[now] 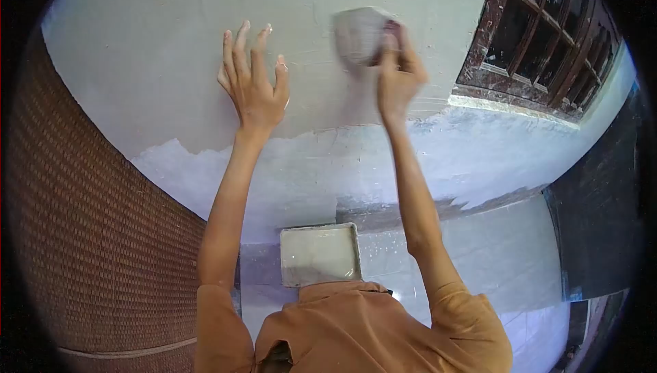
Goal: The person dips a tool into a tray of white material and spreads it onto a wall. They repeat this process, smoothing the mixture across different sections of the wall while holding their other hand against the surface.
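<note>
Grey plastered wall [171, 44] fills most of the view. Its upper part is a smooth darker grey, and a paler, patchy white band runs below a ragged edge. One wall of red brick [89, 236] stands on the left. One window [540, 37] with a dark wooden frame and several panes sits on the far right. One shallow rectangular tray [319, 230], grey inside with a pale rim, lies low at the foot of the plastered wall, just beyond the person's orange shirt [356, 325]. Pale floor [506, 250] runs to the right of the tray.

Two hands, both raised to the plastered wall, with bare forearms.

Left hand [253, 89]: spread wide, fingers pointing up, palm flat against the wall, holding nothing.

Right hand [397, 79]: closed around one grey pad [357, 34], fingers wrapped over its right edge.

The pad is one piece, light grey and roughly hexagonal in outline. It is blurred, so the surface texture and material cannot be told. It sits against the darker upper part of the wall, right of the left hand and well apart from it, and left of the window. A faint paler smear shows on the wall just under the pad. Whether the pad is fully pressed to the wall cannot be told because of the blur.
</note>
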`<state>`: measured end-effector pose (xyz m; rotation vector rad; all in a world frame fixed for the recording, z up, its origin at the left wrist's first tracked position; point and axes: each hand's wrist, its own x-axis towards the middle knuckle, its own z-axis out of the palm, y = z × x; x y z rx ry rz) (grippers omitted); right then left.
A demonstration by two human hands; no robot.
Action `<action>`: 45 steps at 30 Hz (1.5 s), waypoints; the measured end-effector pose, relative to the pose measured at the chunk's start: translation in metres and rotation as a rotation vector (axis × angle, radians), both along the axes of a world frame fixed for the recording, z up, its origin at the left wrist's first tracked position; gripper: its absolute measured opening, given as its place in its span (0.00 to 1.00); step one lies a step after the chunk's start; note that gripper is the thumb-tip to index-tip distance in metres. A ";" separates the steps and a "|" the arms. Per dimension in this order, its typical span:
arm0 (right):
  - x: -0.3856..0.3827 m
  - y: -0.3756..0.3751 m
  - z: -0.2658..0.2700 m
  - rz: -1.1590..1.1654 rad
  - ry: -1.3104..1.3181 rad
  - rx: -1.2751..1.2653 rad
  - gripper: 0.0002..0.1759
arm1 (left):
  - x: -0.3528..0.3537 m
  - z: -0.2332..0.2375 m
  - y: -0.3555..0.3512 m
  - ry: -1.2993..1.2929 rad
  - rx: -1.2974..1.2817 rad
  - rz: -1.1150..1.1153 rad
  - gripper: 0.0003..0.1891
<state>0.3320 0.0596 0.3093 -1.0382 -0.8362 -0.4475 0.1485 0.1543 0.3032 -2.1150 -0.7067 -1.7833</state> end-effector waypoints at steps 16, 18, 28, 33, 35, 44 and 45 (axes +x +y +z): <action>0.060 -0.027 0.030 0.034 0.135 0.463 0.20 | -0.008 0.001 0.003 -0.027 0.007 0.044 0.27; 0.057 -0.031 0.037 0.054 0.134 0.418 0.19 | -0.008 0.002 0.005 -0.026 -0.003 0.056 0.27; 0.032 -0.019 0.053 0.077 0.111 0.348 0.19 | 0.003 0.006 0.003 -0.053 0.017 -0.008 0.27; -0.003 0.011 0.043 0.190 -0.058 0.147 0.17 | 0.007 0.011 0.008 -0.060 0.009 0.008 0.26; -0.009 0.034 0.038 0.152 -0.080 0.137 0.16 | 0.010 0.013 0.007 -0.052 0.037 -0.023 0.26; -0.017 0.009 0.049 0.176 -0.121 0.246 0.18 | -0.010 0.003 0.011 -0.033 -0.001 0.026 0.26; -0.023 0.022 0.042 0.163 -0.209 0.176 0.18 | -0.007 0.004 0.011 -0.026 -0.006 0.015 0.26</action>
